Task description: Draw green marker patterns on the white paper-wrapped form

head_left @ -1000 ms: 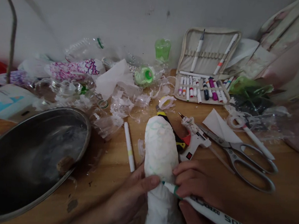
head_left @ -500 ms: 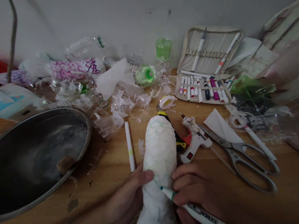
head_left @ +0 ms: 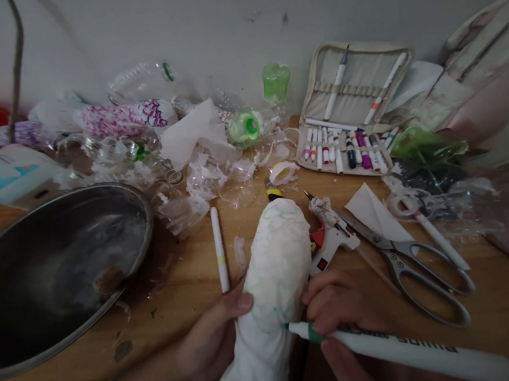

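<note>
A long white paper-wrapped object (head_left: 274,280) with faint green scale marks lies lengthwise on the wooden table (head_left: 175,301). My left hand (head_left: 213,343) grips its near left side, thumb pressed on the paper. My right hand (head_left: 341,320) is closed on a white marker (head_left: 400,349) with a green tip band; the tip touches the object's right side.
A large steel bowl (head_left: 50,268) fills the left. A white pen (head_left: 220,249), glue gun (head_left: 330,237) and scissors (head_left: 411,267) lie around the object. An open marker case (head_left: 353,110), plastic bottle scraps (head_left: 194,174) and a green cup (head_left: 276,83) crowd the back by the wall.
The marker has swung from a slant to nearly level, its tip sliding down the wrapped object's right side. The object tilted slightly rightward, and my left thumb shifted lower.
</note>
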Demonstrator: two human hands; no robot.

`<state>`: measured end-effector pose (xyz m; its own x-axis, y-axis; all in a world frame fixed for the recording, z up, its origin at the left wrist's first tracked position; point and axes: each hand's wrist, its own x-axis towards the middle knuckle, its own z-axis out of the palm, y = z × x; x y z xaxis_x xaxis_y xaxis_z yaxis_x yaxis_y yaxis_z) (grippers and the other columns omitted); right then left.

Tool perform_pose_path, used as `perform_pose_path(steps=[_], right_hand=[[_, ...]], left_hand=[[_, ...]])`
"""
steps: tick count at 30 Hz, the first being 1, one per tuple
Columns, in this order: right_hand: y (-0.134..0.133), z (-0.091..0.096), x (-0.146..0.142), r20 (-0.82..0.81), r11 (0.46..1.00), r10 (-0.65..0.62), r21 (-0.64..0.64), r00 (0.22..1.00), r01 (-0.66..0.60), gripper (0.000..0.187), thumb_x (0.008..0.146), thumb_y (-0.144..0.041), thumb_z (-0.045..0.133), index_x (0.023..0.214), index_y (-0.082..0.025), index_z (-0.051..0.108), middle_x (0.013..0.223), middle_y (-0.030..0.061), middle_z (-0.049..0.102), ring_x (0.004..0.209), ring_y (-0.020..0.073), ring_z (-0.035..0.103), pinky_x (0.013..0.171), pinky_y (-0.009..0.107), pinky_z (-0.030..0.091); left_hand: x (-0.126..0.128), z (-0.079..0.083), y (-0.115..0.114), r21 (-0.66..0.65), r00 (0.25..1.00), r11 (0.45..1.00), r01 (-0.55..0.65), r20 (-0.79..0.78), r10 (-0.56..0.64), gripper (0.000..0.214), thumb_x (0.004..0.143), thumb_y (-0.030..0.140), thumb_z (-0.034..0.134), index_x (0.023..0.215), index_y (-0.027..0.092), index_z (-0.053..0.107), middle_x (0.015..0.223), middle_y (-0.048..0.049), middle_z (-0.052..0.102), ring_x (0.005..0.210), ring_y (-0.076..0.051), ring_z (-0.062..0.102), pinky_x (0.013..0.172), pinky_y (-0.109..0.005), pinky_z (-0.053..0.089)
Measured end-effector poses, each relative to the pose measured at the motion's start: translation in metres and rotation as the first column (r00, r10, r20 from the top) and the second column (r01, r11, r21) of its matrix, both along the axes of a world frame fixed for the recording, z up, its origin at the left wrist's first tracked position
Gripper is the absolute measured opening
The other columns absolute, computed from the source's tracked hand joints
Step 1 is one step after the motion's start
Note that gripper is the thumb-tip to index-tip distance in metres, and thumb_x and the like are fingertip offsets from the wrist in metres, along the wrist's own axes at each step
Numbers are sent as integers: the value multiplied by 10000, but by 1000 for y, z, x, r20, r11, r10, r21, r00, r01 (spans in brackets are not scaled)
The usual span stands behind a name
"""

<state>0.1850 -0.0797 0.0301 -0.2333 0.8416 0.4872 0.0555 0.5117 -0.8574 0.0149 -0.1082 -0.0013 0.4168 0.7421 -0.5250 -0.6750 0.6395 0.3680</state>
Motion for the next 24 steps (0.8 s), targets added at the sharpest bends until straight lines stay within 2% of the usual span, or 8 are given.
perform_pose_path(steps=[2, 6, 10, 13, 17, 20, 24], right_hand=[[1, -1, 2, 37, 1000, 19, 24, 999, -20, 181, 701, -41, 528, 792, -186, 584, 655, -4, 607, 735, 144, 601, 666, 266, 545], [5, 1, 3, 61, 992, 7, 126, 998, -15, 204, 667, -28, 523, 784, -183, 585, 597, -23, 599, 659, 127, 602, 675, 260, 557], [6, 1, 0, 106, 979, 2, 202, 994, -23, 228, 678, -19, 525, 813, -199, 567, 589, -36, 604, 588, 123, 617, 652, 270, 573], [5, -6, -3, 157, 971, -11, 237, 988, -27, 223, 715, -30, 525, 847, -205, 560, 605, -33, 609, 588, 130, 631, 663, 283, 582], [4, -17, -5, 171, 941, -25, 336, 985, -35, 169, 768, -85, 494, 873, -210, 540, 592, -41, 609, 544, 124, 615, 663, 291, 586], [4, -14, -3, 248, 949, 43, 292, 968, -117, 240, 734, -46, 521, 904, -216, 537, 626, -44, 639, 570, 122, 630, 706, 293, 591], [4, -10, -1, 162, 977, 44, 201, 986, -77, 202, 722, -64, 533, 854, -216, 543, 617, -40, 609, 674, 130, 643, 691, 255, 569]], left_hand=[[2, 0, 1, 1, 1000, 1000, 6, 5, -6, 635, 654, 364, 735, 1242, 158, 611, 962, -115, 753, 945, -341, 676, 870, -427, 483], [5, 6, 5, 1, 999, 999, 34, 21, -34, 614, 694, 353, 690, 1270, 168, 584, 988, -103, 748, 960, -332, 671, 889, -429, 468], [3, 14, 10, -66, 999, 997, 27, -32, -29, 596, 658, 302, 710, 1229, 167, 609, 937, -84, 753, 931, -324, 674, 882, -422, 469], [1, 14, 9, -83, 999, 997, -6, -41, 3, 541, 671, 264, 690, 1203, 189, 626, 913, -64, 752, 920, -306, 677, 870, -407, 473], [1, 12, 6, -48, 999, 999, -22, -25, 21, 476, 698, 319, 719, 1152, 192, 656, 986, -65, 734, 967, -295, 657, 859, -374, 481], [3, 11, 4, -23, 998, 1000, -10, -60, 9, 522, 649, 320, 807, 1135, 198, 659, 954, -58, 736, 956, -276, 661, 854, -354, 485], [5, 10, 5, -56, 994, 998, -8, -106, 2, 608, 599, 320, 849, 1152, 184, 637, 878, -57, 740, 893, -262, 680, 835, -353, 498]])
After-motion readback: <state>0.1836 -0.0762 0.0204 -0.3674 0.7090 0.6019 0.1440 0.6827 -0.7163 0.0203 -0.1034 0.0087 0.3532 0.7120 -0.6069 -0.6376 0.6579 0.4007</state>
